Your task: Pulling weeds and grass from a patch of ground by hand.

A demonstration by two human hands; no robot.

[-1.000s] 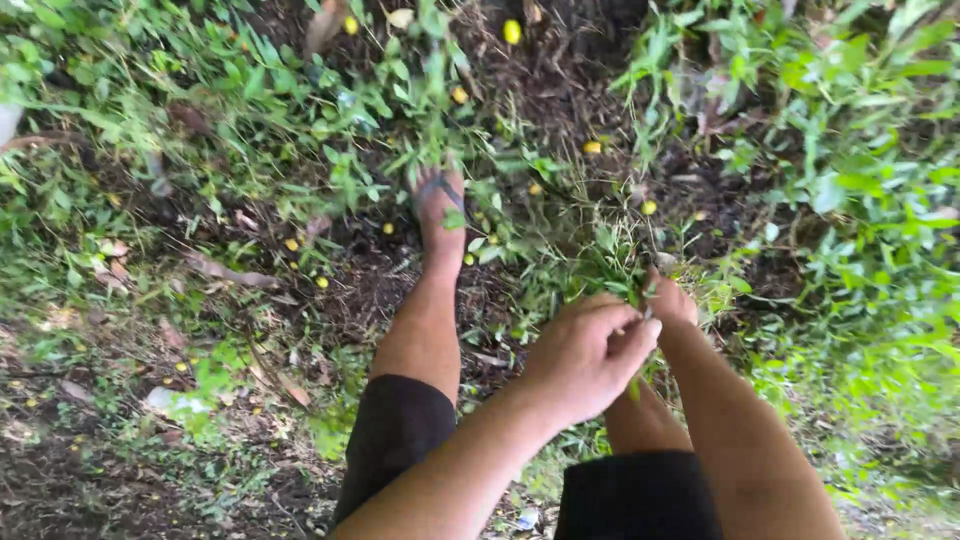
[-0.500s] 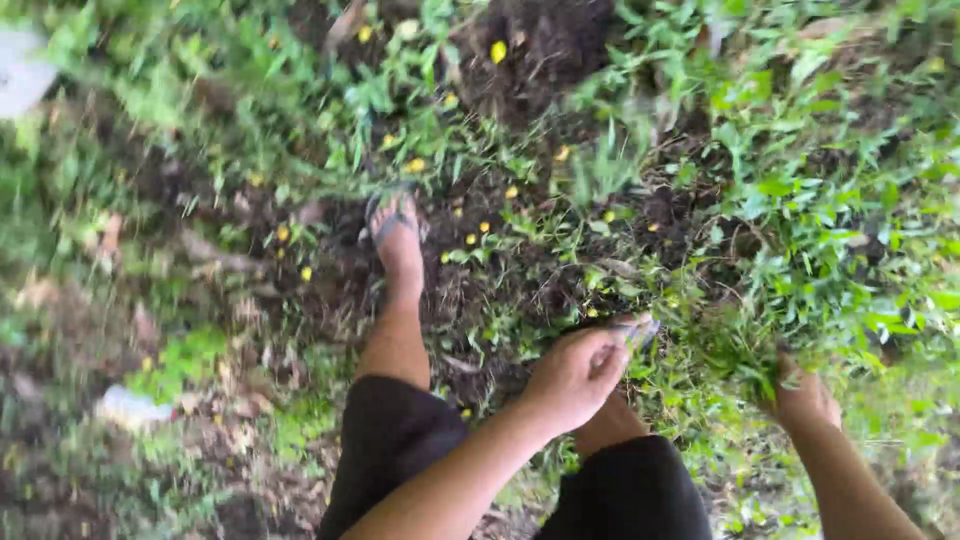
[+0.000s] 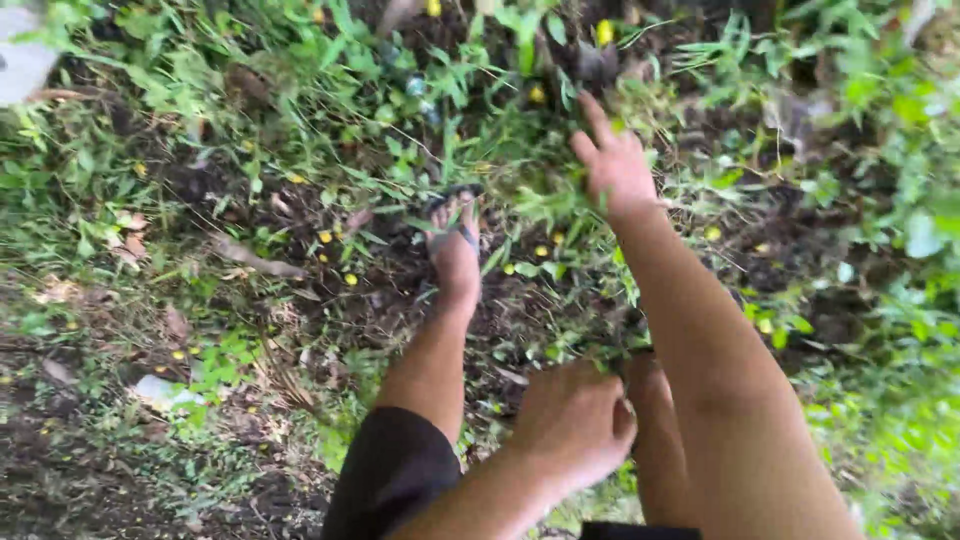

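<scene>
- Over weedy ground, right hand (image 3: 612,165) reaches forward, fingers (image 3: 597,118) spread and released, among green weeds (image 3: 520,205).
- Left hand (image 3: 572,420) low near the knees, fingers curled; cannot tell if grasping anything.
- Small yellow fruits (image 3: 541,251) lie scattered on the soil beside the sandalled foot (image 3: 455,245).

Dark soil ground (image 3: 90,480), patchy with green weeds (image 3: 330,90) thickest far and right. Small yellow fruits (image 3: 350,279) scattered mid-scene, dry brown leaves (image 3: 255,260) left. Pale scrap (image 3: 158,392) lies near left.
</scene>
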